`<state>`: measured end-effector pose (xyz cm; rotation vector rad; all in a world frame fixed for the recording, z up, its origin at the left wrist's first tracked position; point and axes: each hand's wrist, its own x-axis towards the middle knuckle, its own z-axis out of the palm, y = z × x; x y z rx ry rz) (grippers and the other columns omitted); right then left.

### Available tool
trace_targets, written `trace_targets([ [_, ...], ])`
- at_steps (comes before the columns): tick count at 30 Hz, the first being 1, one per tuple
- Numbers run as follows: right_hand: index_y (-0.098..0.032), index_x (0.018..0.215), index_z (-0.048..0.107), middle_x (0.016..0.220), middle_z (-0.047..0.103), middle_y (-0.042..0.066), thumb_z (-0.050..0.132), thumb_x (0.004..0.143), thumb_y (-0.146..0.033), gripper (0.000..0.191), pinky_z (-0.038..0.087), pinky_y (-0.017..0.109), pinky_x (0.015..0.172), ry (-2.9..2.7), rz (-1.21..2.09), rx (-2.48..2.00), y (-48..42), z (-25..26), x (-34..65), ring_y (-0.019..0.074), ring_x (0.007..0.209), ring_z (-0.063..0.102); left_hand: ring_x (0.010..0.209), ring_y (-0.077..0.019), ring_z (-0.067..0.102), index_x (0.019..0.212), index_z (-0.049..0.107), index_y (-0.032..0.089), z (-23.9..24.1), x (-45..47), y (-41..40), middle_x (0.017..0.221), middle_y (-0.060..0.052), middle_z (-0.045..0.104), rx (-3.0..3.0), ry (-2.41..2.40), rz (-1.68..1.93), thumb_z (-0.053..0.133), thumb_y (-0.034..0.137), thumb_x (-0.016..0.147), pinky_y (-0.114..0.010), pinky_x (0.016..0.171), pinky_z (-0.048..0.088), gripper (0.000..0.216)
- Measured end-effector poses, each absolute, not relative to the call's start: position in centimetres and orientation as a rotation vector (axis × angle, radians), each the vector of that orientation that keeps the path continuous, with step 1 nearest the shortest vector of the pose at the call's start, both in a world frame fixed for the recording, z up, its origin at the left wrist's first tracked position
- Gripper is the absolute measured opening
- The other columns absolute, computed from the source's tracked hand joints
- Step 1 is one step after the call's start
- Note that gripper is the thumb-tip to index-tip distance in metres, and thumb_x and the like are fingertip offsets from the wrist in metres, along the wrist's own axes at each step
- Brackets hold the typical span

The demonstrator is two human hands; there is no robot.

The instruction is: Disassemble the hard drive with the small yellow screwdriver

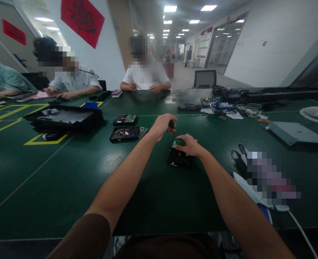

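A black hard drive [178, 159] with a green circuit board on top lies on the dark green table [67, 172] in front of me. My right hand [189, 144] rests closed over its far end and holds it down. My left hand [162, 126] is closed round the black handle of a screwdriver [172, 126], held upright with its thin shaft pointing down at the drive's board. Two more hard drives [125, 133] with green boards lie to the left, further back.
A black tray [64, 118] sits at the left near yellow floor-style markings. Cables and tools [223, 106] clutter the far right, with a grey flat box [296, 132] beside them. Three people sit along the far and left edges. An empty chair [204, 79] stands behind.
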<state>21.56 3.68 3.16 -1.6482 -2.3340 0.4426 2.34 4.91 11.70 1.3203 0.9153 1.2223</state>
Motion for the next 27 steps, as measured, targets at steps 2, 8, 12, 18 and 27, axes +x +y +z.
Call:
trace_targets([
  [2,-0.031,0.137,0.066,0.134,0.064,0.012,0.068,0.091,-0.061,0.054,0.045,0.054,0.105,-2.333,0.441,-1.649,3.64,3.21,21.53,0.0359,0.13,0.055,0.078,-0.0188,0.065,0.085,0.068,0.015,11.73,2.35,4.82,0.085,-0.01,0.067,1.292,0.903,1.192,0.059,0.032,0.087,-0.027,0.06,0.056,0.019],
  [8,-0.032,0.138,0.066,0.135,0.063,0.012,0.068,0.091,-0.062,0.056,0.046,0.054,0.104,-2.336,0.453,-1.651,3.62,3.39,21.51,0.0361,0.13,0.055,0.077,-0.0196,0.067,0.093,0.064,0.016,11.65,2.54,4.64,0.082,-0.009,0.069,1.215,0.835,1.154,0.059,0.033,0.088,-0.031,0.065,0.059,0.019],
  [12,-0.031,0.138,0.065,0.134,0.063,0.013,0.067,0.091,-0.062,0.056,0.046,0.054,0.104,-2.332,0.443,-1.645,3.56,3.33,21.52,0.0359,0.129,0.056,0.079,-0.0188,0.064,0.084,0.067,0.015,11.7,2.53,4.62,0.083,-0.009,0.066,1.27,0.866,1.2,0.058,0.032,0.086,-0.029,0.063,0.058,0.02],
  [18,-0.032,0.137,0.066,0.133,0.065,0.012,0.068,0.09,-0.062,0.056,0.047,0.052,0.103,-2.333,0.421,-1.649,3.64,3.17,21.5,0.0356,0.129,0.057,0.078,-0.0195,0.066,0.091,0.068,0.015,11.61,2.49,4.71,0.084,-0.009,0.069,1.274,0.87,1.147,0.057,0.036,0.087,-0.028,0.059,0.056,0.024],
  [27,-0.031,0.138,0.066,0.133,0.065,0.012,0.068,0.091,-0.063,0.057,0.047,0.054,0.103,-2.329,0.439,-1.647,3.52,3.38,21.48,0.0363,0.129,0.056,0.077,-0.0183,0.063,0.082,0.067,0.015,11.7,2.71,4.64,0.08,-0.008,0.065,1.257,0.859,1.199,0.059,0.03,0.084,-0.031,0.064,0.059,0.017],
])
